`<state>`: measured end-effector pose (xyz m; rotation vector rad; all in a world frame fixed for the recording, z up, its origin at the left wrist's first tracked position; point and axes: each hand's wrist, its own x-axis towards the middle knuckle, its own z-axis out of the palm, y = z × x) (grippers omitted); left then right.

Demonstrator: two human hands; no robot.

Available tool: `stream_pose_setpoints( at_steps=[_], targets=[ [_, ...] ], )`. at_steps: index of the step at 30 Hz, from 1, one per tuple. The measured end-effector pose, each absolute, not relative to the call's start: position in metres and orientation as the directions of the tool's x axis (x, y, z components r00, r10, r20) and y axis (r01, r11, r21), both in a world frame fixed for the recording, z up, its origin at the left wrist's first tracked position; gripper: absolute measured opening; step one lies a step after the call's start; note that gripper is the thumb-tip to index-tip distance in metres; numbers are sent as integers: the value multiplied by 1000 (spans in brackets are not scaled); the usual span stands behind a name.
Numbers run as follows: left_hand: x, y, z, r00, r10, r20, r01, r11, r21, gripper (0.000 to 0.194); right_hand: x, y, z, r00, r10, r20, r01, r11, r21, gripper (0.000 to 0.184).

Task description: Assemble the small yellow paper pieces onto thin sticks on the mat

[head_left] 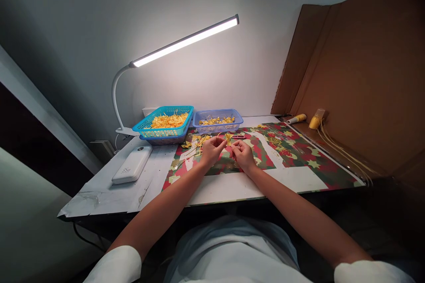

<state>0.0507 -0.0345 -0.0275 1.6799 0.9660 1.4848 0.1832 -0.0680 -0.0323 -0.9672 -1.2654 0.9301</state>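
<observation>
My left hand (213,150) is closed in a pinch on a small shiny gold piece (228,139), shaped somewhat like a ribbon bow. Just right of it, my right hand (243,154) has its fingertips pressed together close to the piece's lower edge; whatever they grip is too small to make out. Both hands are held over the patterned red and green table covering (265,159). More gold pieces (201,140) with thin strands lie left of my left hand. Behind my right hand rests a slim dark red tool (239,137), partly hidden.
A teal basket (162,131) of yellow strips sits stacked at the back left. Beside it stands a blue-purple basket (217,128) of gold pieces. A white power bank (133,166) lies left, under a lit lamp (186,42). Cardboard (358,75) walls the right, near yellow-wound spools (296,119).
</observation>
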Motion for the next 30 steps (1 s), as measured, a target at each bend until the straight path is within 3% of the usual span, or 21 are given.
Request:
stream_pose_setpoints(
  at_steps=[10, 18, 25, 30],
  targets=[
    [52, -36, -28, 98, 862, 496, 68, -504, 861, 23, 183, -68, -33, 73, 942, 327, -27, 330, -944, 21],
    [51, -36, -30, 99, 822, 561, 153, -570, 807, 18, 181, -64, -38, 67, 947, 315, -81, 320, -944, 24],
    [54, -39, -31, 99, 837, 539, 210, -547, 811, 18, 178, -59, -41, 29, 982, 187, -220, 189, -957, 33],
    [54, -39, -32, 89, 861, 500, 170, -508, 844, 21, 179, -58, -41, 90, 981, 171, -214, 186, -959, 32]
  ],
)
